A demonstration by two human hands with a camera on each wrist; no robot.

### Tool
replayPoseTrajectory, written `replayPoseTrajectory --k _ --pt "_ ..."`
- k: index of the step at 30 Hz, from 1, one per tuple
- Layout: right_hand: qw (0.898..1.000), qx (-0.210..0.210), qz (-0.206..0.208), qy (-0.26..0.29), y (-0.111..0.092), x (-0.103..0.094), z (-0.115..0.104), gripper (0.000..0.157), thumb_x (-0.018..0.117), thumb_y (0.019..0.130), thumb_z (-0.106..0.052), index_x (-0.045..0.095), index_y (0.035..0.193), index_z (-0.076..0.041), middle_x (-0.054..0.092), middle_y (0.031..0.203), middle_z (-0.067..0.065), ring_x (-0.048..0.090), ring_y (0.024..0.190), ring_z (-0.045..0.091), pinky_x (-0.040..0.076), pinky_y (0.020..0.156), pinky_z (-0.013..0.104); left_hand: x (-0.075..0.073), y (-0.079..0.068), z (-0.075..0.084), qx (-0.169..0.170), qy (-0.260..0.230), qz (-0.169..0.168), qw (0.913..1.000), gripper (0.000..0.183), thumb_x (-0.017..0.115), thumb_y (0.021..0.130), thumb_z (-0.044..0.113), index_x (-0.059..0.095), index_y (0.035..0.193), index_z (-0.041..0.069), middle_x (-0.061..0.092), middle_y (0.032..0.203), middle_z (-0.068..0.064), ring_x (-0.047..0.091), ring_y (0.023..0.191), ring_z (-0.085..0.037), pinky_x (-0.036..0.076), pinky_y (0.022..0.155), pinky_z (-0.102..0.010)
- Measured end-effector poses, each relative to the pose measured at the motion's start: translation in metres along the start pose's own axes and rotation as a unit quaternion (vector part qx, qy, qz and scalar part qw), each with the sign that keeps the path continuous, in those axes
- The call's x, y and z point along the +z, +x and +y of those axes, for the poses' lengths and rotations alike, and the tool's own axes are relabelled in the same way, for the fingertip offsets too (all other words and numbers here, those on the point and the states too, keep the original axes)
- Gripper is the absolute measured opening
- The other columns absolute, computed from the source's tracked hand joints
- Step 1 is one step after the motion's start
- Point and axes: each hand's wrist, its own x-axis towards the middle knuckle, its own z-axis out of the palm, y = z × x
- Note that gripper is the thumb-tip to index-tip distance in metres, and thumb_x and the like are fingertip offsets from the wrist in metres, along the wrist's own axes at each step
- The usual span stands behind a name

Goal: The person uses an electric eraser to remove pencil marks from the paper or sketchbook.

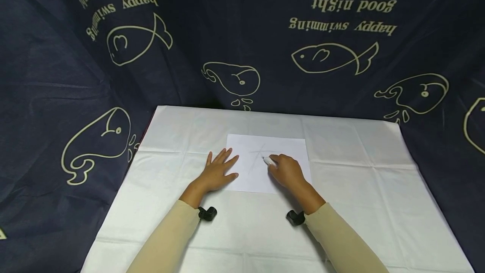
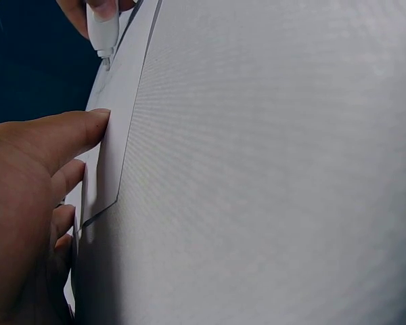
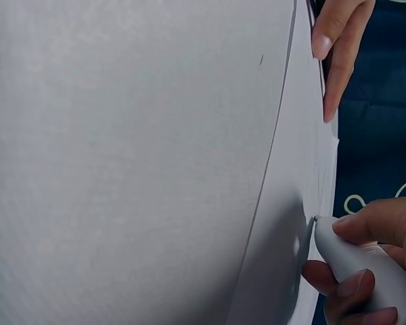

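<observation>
A white sheet of paper (image 1: 246,182) with faint grey lines crossing its middle lies on the table. My left hand (image 1: 216,174) rests at its left edge, fingers spread, the thumb and fingertips over the paper. My right hand (image 1: 287,171) grips a thick-bodied white pen (image 1: 269,161) with a narrow tip pointing at the lines. In the right wrist view, the pen (image 3: 362,264) is held between thumb and curled fingers, its tip right at the paper surface. The left wrist view shows the left thumb (image 2: 81,132) at the sheet, with the pen (image 2: 103,30) beyond it.
A white cloth (image 1: 341,205) with fold creases covers the table. Behind and beside it hangs a dark blue curtain (image 1: 235,24) printed with fish, whales and lettering. A black wrist device (image 1: 207,213) sits at each light sleeve's cuff.
</observation>
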Motion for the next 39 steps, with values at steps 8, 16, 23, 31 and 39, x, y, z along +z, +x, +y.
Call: replayPoseTrajectory --k 8,16,23,31,39 --pt "1.0 0.0 -0.001 -0.004 0.0013 0.0002 0.0027 0.035 0.069 0.09 -0.016 0.072 0.123 -0.005 0.075 0.104 0.02 0.071 0.094 0.038 0.057 0.08 0.051 0.0002 0.0006 -0.0001 -0.002 0.004 -0.003 1.0 0.066 0.053 0.103 0.045 0.032 0.16 0.021 0.012 0.172 -0.007 0.006 0.16 -0.029 -0.007 0.124 -0.065" --pt "1.0 -0.004 -0.007 0.004 0.0004 -0.0005 0.0013 0.037 0.069 0.089 -0.017 0.072 0.124 -0.004 0.075 0.104 0.02 0.071 0.091 0.036 0.056 0.078 0.05 0.0004 0.0009 0.0006 -0.004 0.003 -0.003 1.0 0.066 0.053 0.102 0.045 0.032 0.16 0.022 0.012 0.172 -0.007 0.006 0.16 -0.029 -0.007 0.124 -0.065" --pt "1.0 -0.007 0.003 -0.012 0.0003 -0.0024 0.0026 0.034 0.069 0.091 -0.015 0.072 0.123 -0.003 0.074 0.105 0.021 0.071 0.098 0.041 0.057 0.083 0.053 -0.0001 0.0015 0.0019 -0.007 0.001 -0.007 0.9999 0.066 0.053 0.102 0.046 0.032 0.16 0.021 0.011 0.172 -0.007 0.006 0.16 -0.029 -0.008 0.124 -0.065" --pt "1.0 -0.012 -0.005 -0.009 0.0007 -0.0034 0.0012 0.036 0.07 0.09 -0.017 0.072 0.124 -0.003 0.074 0.108 0.022 0.071 0.099 0.041 0.057 0.083 0.053 0.0006 0.0012 0.0014 -0.007 0.005 -0.006 0.9999 0.066 0.053 0.103 0.046 0.032 0.16 0.021 0.012 0.172 -0.007 0.006 0.16 -0.028 -0.007 0.124 -0.065" --pt "1.0 -0.008 -0.016 -0.006 0.0009 -0.0046 -0.0018 0.037 0.069 0.09 -0.017 0.071 0.125 -0.003 0.074 0.11 0.022 0.071 0.101 0.042 0.057 0.085 0.053 0.0011 0.0014 0.0008 -0.009 0.006 -0.006 0.9999 0.066 0.052 0.102 0.047 0.032 0.16 0.022 0.012 0.172 -0.006 0.006 0.16 -0.028 -0.007 0.124 -0.064"
